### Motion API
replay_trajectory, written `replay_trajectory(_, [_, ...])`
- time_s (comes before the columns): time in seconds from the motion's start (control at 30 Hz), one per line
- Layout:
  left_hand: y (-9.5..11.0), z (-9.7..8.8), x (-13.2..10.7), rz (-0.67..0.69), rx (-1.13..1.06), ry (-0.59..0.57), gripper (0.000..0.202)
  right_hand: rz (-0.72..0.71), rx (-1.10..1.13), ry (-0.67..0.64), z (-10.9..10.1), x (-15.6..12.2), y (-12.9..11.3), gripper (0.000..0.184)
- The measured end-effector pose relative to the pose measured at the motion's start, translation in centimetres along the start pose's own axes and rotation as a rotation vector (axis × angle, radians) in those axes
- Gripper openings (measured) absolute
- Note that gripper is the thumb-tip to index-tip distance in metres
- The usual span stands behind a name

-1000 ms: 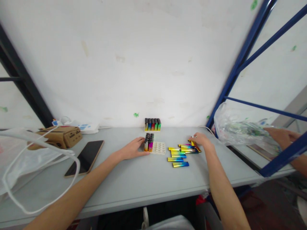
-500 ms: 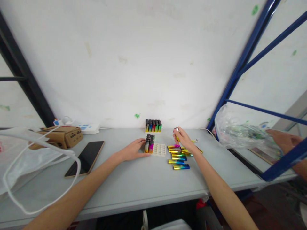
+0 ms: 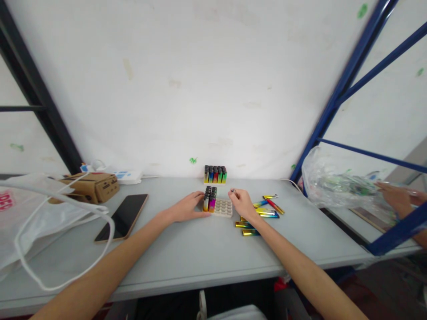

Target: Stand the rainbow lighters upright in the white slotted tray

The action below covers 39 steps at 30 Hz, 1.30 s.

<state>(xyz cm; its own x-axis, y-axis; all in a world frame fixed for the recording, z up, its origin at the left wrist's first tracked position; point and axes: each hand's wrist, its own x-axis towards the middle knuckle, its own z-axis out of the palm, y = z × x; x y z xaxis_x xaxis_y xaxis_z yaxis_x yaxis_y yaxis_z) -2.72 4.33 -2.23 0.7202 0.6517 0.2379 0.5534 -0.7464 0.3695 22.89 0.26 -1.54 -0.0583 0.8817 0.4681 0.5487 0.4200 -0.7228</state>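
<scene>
My left hand (image 3: 188,207) grips the left side of a white tray (image 3: 228,214), thumb along the front edge and fingers at the back. Two columns of upright lighters (image 3: 209,202) with black tops fill the tray's left part; the sockets to their right are bare. My right hand (image 3: 243,203) is closed round a lighter (image 3: 232,190) just right of the tray; only its metallic end shows. Under and beyond my right wrist lie several loose shiny lighters (image 3: 263,213) in yellow, blue and red, partly hidden by the forearm.
Against the wall stands a second block of upright lighters (image 3: 215,174). On the left are a phone (image 3: 123,218), a cardboard box (image 3: 95,186), a white power strip (image 3: 128,176), and a plastic bag with a cable (image 3: 110,226). Another person's hand (image 3: 395,198) touches a clear bag (image 3: 333,182) behind the blue frame.
My right hand has moved left and down from above the loose lighters to the tray's right edge, carrying the lighter. My left hand stays at the tray. The view has shifted slightly.
</scene>
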Motion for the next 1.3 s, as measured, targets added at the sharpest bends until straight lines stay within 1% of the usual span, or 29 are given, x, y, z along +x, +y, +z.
replay_trajectory(0.17, [-0.1, 0.0, 0.0, 0.002, -0.011, 0.008, 0.073, -0.045, -0.075, -0.042, -0.1, -0.2, -0.7, 0.042])
replay_trajectory(0.3, [-0.3, 0.1, 0.1, 0.009, -0.030, 0.017, 0.073, -0.109, -0.102, -0.075, -0.3, 0.0, -0.3, 0.033])
replay_trajectory(0.43, [-0.6, 0.1, 0.2, 0.005, -0.050, 0.021, 0.073, -0.190, -0.189, -0.069, -0.5, 0.3, 0.0, 0.037])
replay_trajectory(0.53, [-0.5, -0.2, 0.1, -0.018, -0.068, 0.000, 0.079, -0.145, -0.246, -0.097, -0.6, 0.3, 0.0, 0.040])
replay_trajectory(0.63, [-0.3, -0.5, -0.1, -0.011, -0.086, -0.008, 0.080, -0.095, -0.216, -0.130, -0.6, 0.2, -0.2, 0.038])
replay_trajectory(0.7, [-0.3, -0.5, -0.1, -0.003, -0.087, -0.002, 0.080, -0.110, -0.194, -0.179, -0.5, 0.2, -0.1, 0.035])
replay_trajectory(0.77, [-0.2, -0.5, -0.2, -0.002, -0.081, 0.003, 0.081, -0.157, -0.211, -0.228, -0.2, 0.4, 0.3, 0.031])
replay_trajectory(0.93, [-0.2, -0.4, -0.2, -0.005, -0.061, -0.005, 0.080, -0.284, -0.322, -0.233, 0.9, 1.0, 1.8, 0.024])
replay_trajectory(1.07, [-0.3, -0.3, -0.2, -0.004, -0.061, -0.006, 0.080, -0.263, -0.372, -0.285, 1.5, 1.1, 2.1, 0.022])
replay_trajectory(1.17, [-0.4, -0.3, -0.2, 0.003, -0.056, -0.003, 0.080, -0.279, -0.365, -0.327, 0.6, 1.1, 1.7, 0.024])
replay_trajectory(1.23, [-0.3, -0.3, -0.2, -0.005, -0.041, -0.016, 0.082, -0.287, -0.334, -0.330, -0.7, 1.2, 1.7, 0.027])
replay_trajectory(1.3, [-0.3, -0.3, -0.1, -0.015, -0.025, -0.033, 0.084, -0.262, -0.335, -0.311, -2.6, 1.4, 2.1, 0.031])
